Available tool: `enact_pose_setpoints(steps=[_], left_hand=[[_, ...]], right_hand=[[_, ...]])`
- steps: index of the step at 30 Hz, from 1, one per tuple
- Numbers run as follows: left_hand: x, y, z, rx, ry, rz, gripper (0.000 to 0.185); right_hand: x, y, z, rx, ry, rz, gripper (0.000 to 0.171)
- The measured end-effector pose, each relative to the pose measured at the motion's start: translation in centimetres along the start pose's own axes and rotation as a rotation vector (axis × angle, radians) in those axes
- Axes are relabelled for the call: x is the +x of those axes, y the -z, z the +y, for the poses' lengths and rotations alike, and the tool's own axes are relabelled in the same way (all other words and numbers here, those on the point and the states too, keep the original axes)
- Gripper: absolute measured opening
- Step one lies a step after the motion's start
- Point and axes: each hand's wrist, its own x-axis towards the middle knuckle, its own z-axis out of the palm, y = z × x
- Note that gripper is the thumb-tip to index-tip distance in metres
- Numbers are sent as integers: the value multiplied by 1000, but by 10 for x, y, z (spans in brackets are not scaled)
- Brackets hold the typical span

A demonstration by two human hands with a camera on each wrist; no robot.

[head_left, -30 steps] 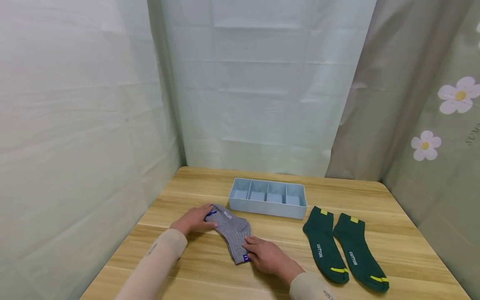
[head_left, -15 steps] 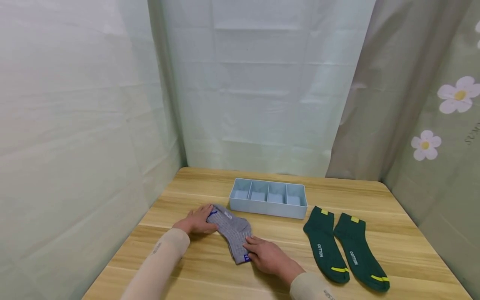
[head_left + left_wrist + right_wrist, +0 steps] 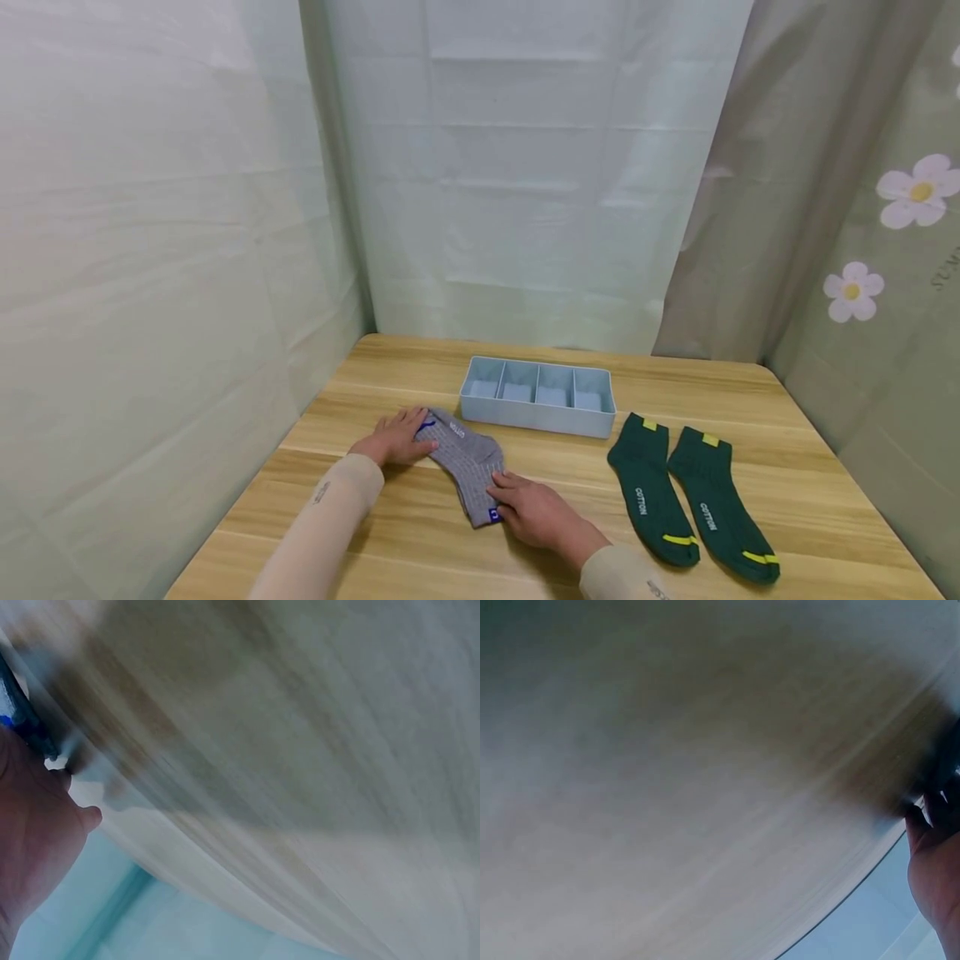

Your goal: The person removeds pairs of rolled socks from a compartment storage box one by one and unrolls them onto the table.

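Both hands lie flat on the grey sock (image 3: 465,467): left hand (image 3: 395,440) at its cuff, right hand (image 3: 534,510) at its toe. A tray (image 3: 536,419) sits just beyond them; green socks (image 3: 686,496) lie right of the right hand.

A light blue divided tray (image 3: 537,419) sits on the wooden table (image 3: 787,467), near two dark green socks (image 3: 690,500).

The place looked like a makeshift recording booth rather than a lived-in room. A light wooden table (image 3: 787,467) stood boxed in by pale green creased cloth sheets (image 3: 525,167) hung as walls, and a grey-green curtain printed with white daisies (image 3: 885,250) closed the right side. The cloth hid any furniture or fittings behind it.
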Motion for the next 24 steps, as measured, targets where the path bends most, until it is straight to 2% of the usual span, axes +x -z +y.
enact_pose_setpoints(steps=[6,13,17,21,24], left_hand=[[-3,2,2,-16,6,-3,86],[-8,6,8,-24,17,-13,82],[-10,8,11,-22,4,7,81],[-10,5,8,-37,-23,59,81],[-10,5,4,-57,-64,122,75]], right_hand=[[0,-3,1,-11,10,14,36],[-1,0,3,-8,-13,-20,36],[-3,4,5,6,-24,-15,36],[-1,6,4,13,-45,-33,36],[1,6,3,13,-65,-59,37]])
